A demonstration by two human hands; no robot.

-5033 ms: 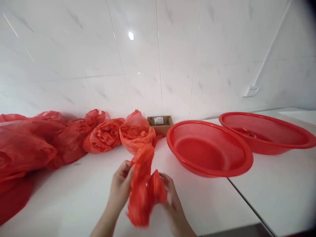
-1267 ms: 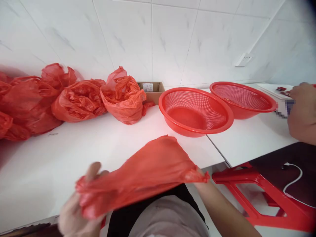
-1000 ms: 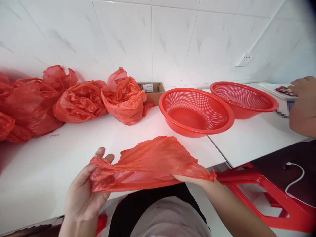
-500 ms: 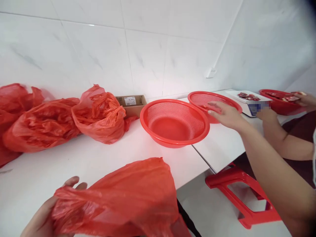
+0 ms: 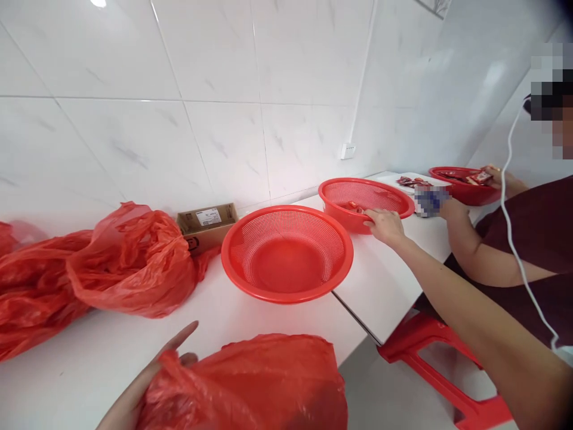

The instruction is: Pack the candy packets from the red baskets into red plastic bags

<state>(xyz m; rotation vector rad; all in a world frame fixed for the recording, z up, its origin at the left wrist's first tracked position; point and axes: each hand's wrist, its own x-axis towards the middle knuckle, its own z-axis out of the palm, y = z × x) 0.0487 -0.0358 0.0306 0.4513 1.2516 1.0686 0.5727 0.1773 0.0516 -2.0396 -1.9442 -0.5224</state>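
My left hand, at the bottom left, holds a thin red plastic bag by its gathered side. One finger points outward and the rest are partly behind the film. My right hand reaches across to the farther red mesh basket. Its fingers curl over the near rim, with the thumb on the outside. A few small red packets lie in that basket. Between my hands, nearer to me, stands another red mesh basket with nothing inside.
Bundled red bags and an open cardboard box stand along the tiled wall. At right, a co-worker handles packets over a red basin, beside a scale with packets. A red stool is below the table edge.
My right hand has come down from above the farther basket and now grips its near rim. My left hand still holds the bag, now lower in view. The view has swung rightward and up.
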